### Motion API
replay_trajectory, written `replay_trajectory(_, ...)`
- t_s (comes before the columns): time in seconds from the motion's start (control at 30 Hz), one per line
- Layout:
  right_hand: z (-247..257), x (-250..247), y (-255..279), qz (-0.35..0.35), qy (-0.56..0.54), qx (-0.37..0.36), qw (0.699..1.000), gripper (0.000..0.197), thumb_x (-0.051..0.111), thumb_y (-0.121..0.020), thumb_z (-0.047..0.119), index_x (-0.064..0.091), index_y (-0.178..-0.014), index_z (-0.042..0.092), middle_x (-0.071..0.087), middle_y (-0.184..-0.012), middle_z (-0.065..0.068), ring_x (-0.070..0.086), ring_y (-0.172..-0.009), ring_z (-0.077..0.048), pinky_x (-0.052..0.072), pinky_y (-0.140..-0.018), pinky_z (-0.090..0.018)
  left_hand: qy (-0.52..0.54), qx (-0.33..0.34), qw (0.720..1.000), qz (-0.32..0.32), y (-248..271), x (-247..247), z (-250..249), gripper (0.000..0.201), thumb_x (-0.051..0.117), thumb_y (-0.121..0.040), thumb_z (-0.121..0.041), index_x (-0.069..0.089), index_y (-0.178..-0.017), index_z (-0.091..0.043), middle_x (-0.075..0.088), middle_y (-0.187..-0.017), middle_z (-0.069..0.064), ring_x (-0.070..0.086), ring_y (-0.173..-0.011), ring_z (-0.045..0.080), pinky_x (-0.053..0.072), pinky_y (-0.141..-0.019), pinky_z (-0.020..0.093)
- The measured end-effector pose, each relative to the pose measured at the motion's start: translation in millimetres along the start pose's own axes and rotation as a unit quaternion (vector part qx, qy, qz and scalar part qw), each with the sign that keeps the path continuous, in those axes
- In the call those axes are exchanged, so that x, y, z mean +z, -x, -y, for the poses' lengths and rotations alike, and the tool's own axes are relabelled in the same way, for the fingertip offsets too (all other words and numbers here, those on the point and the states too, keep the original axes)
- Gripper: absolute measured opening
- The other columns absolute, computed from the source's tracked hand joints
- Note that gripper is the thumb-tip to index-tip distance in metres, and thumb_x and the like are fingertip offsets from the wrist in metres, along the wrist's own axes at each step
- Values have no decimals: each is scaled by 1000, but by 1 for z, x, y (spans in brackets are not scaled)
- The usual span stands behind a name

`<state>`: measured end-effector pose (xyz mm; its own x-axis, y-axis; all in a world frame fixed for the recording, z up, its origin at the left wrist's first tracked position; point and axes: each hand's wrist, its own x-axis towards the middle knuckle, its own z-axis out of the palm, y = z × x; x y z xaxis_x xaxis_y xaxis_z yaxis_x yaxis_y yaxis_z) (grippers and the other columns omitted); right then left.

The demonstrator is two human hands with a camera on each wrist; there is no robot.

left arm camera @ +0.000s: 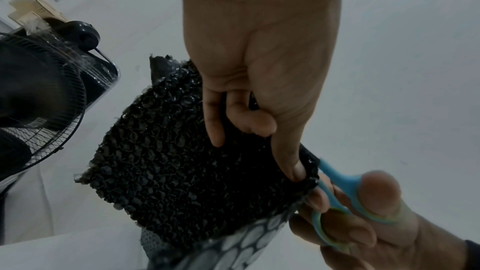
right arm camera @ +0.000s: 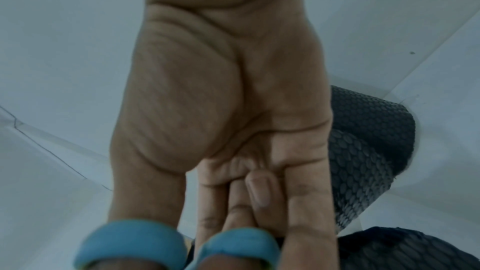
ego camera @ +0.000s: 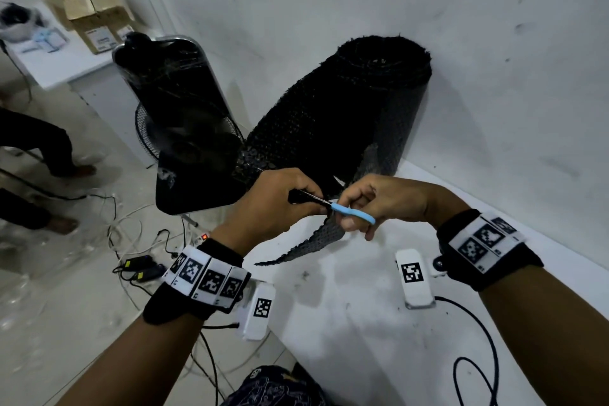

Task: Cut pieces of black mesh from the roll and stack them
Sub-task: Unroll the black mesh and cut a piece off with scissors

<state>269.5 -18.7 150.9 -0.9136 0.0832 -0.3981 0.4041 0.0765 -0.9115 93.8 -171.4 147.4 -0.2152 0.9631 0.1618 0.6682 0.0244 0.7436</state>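
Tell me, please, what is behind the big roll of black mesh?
Behind the mesh roll stands a white wall; the roll's top appears to lean on it. Its foot rests on the white table. The wall directly behind the roll is covered.

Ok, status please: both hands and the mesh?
Left hand pinches mesh strip. Right hand holds blue scissors, blades at the strip. Mesh roll behind. Nothing obstructing.

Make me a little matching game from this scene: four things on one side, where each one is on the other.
Things:
1. scissors
2. mesh roll
3. fan
4. cardboard boxes

Places:
A. on the far white table
B. in the right hand
C. standing on the floor
D. leaning against the wall

Pairs: 1-B, 2-D, 3-C, 4-A
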Motion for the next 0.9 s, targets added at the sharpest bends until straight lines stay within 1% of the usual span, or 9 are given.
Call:
replay_trajectory(0.13,0,0,0,5,-12,9,1000,30,80,-66,39,76,-91,23,61,-85,-13,64,-70,-10,58,-65,-28,0,3,1000,-3,-1,1,1,16,87,-75,-24,77,-86,-20,65,-84,-11,58,-63,0,40,-47,9)
replay_trajectory(0.23,0,-1,0,4,-5,1,1000,16,80,-74,28,76,-88,23,60,-86,-19,64,-66,-9,57,-63,-25,3,14,1000,6,-2,2,-1,17,87,-74,-20,76,-87,-18,65,-85,-10,58,-64,-3,40,-49,6)
replay_trajectory(0.37,-5,-6,4,1,1,-3,1000,11,78,-80,17,77,-90,20,62,-83,-19,62,-64,-11,58,-61,-26,1,21,1000,17,-1,-6,-1,38,91,-69,-25,76,-103,-16,66,-97,-9,60,-70,-6,43,-52,5)
replay_trajectory(0.43,-10,-8,6,2,-5,1,1000,15,79,-77,22,76,-92,18,63,-81,-15,61,-64,-11,58,-62,-26,1,3,1000,15,-1,-14,1,39,89,-71,-29,75,-106,-21,66,-101,-10,64,-72,3,51,-51,17)
replay_trajectory(0.47,-12,-8,7,3,-12,4,1000,18,80,-75,24,76,-92,18,64,-79,-11,61,-64,-10,58,-62,-26,2,-9,1000,19,-1,-16,3,34,88,-73,-30,75,-104,-23,66,-98,-10,65,-69,9,54,-48,25)
replay_trajectory(0.5,-12,-8,8,5,-16,4,1000,18,79,-75,24,76,-91,18,65,-77,-7,61,-64,-10,58,-62,-27,5,-20,999,27,-1,-17,4,27,86,-75,-29,75,-100,-24,66,-94,-10,64,-65,14,53,-45,29)
replay_trajectory(0.63,-7,-4,7,13,-21,7,1000,14,79,-75,26,76,-88,21,65,-75,-2,63,-65,-8,58,-63,-26,0,-12,999,47,1,-11,2,16,82,-81,-26,77,-95,-19,64,-86,-8,60,-56,18,47,-39,23)
replay_trajectory(0.77,-5,-4,7,7,-8,2,1000,32,82,-64,36,76,-90,18,61,-83,-17,61,-65,-14,55,-61,-24,3,-3,999,32,0,-5,1,18,83,-80,-25,76,-93,-16,65,-85,-6,58,-54,12,44,-39,18)
replay_trajectory(0.9,-2,-4,7,6,-20,8,1000,38,82,-62,39,75,-92,15,58,-84,-18,59,-68,-17,56,-60,-26,-8,17,1000,8,-1,-3,1,17,85,-78,-23,77,-91,-16,64,-81,-9,58,-58,7,41,-42,13)
